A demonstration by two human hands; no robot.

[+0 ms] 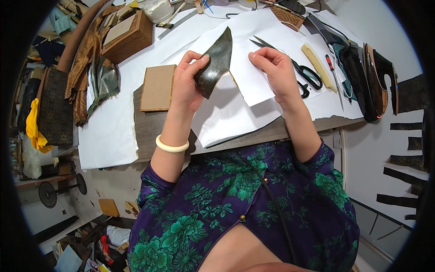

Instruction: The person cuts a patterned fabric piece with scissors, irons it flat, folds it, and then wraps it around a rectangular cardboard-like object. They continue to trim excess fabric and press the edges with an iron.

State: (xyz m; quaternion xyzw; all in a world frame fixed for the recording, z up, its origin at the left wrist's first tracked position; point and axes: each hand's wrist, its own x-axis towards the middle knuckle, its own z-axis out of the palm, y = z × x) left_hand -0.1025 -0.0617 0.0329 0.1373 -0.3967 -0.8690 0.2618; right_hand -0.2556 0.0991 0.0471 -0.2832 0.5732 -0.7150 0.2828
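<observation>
Left hand [188, 81], centre of frame: grip pinching a dark, glossy, pointed piece [215, 61] between thumb and fingers; piece is up off the table [152, 127], tilted, tip toward top of frame. Right hand [277, 75], right of centre: thumb and forefinger drawn close together, can't tell if anything is pinched between them. It's near the black-handled scissors [309, 76], blades pointing upper left, partly hidden behind that hand. White paper [104, 140] covers much of the table. Tan panel [157, 88] just left of the left wrist. Upper left: brown block [131, 41]. Right side: pale yellow strip [318, 64], then a thin tool with red-and-black handle [329, 62]. Pale bangle [172, 145] on left forearm.
</observation>
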